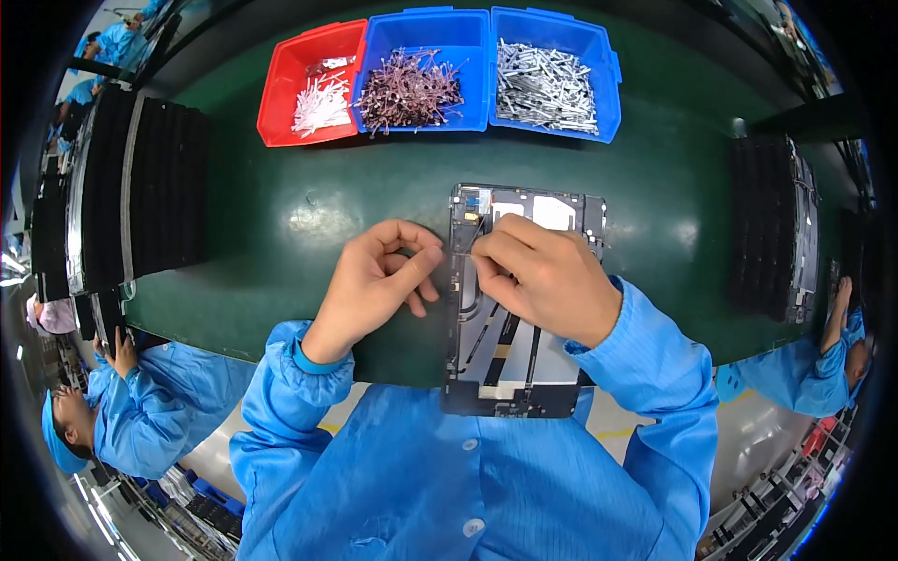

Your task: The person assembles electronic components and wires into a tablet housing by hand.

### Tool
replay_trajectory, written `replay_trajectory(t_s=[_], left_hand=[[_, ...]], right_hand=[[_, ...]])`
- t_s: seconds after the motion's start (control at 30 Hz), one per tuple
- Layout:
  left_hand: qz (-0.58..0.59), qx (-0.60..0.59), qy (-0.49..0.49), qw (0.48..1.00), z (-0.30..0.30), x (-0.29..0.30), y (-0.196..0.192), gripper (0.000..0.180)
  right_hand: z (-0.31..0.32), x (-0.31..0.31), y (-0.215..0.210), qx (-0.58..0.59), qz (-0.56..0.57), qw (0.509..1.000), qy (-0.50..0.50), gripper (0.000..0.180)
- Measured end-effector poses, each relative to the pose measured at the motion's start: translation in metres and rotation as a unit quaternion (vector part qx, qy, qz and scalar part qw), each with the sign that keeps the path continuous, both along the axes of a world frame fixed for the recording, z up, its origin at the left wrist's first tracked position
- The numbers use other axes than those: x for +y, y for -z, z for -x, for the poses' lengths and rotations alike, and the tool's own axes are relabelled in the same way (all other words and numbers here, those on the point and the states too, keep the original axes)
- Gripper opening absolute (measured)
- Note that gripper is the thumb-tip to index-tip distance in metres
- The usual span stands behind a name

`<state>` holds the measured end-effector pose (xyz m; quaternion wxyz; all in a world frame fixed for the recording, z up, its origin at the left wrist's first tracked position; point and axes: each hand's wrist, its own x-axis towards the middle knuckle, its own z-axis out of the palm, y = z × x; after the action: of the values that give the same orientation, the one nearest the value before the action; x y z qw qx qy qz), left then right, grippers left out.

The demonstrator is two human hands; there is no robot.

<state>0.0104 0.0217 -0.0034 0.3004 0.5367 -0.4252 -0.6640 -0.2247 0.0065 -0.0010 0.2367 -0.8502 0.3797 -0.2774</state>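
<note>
An opened tablet-like device [548, 365] lies on the green bench in front of me, its inner side up. Black flex strips, pale metallic panels and small parts show along its frame. Over its upper left part is my right hand [543, 276], thumb and fingers pinched close to the left edge. Whatever sits between those fingertips is too small to make out. Just left of the device, my left hand [374, 280] hovers with curled fingers, thumb and forefinger tips brought together. I cannot make out what they hold, if anything.
Beyond the device stand a red bin [271, 103] of white pieces, a blue bin [475, 84] of thin brownish cables and another blue bin [608, 93] of silvery strips. Black stacks rise at left [168, 187] and right [762, 224]. Co-workers in blue sit on both sides.
</note>
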Motion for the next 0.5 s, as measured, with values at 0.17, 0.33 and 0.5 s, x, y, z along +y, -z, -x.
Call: replay_trajectory(t_s=[0.17,0.33,0.5], left_hand=[[-0.010,-0.011,0.007,1.000,0.0030,-0.0046,-0.0020,0.016],[-0.015,-0.018,0.014,1.000,0.0047,-0.0066,-0.0029,0.015],[-0.020,-0.027,0.016,0.999,0.0057,-0.0074,-0.0032,0.014]], right_hand=[[-0.0012,-0.0012,0.0036,0.011,0.032,0.999,-0.003,0.010],[0.0017,-0.0006,0.0051,0.001,0.015,1.000,-0.016,0.012],[0.0026,-0.0021,0.0051,-0.007,0.011,1.000,-0.021,0.013]])
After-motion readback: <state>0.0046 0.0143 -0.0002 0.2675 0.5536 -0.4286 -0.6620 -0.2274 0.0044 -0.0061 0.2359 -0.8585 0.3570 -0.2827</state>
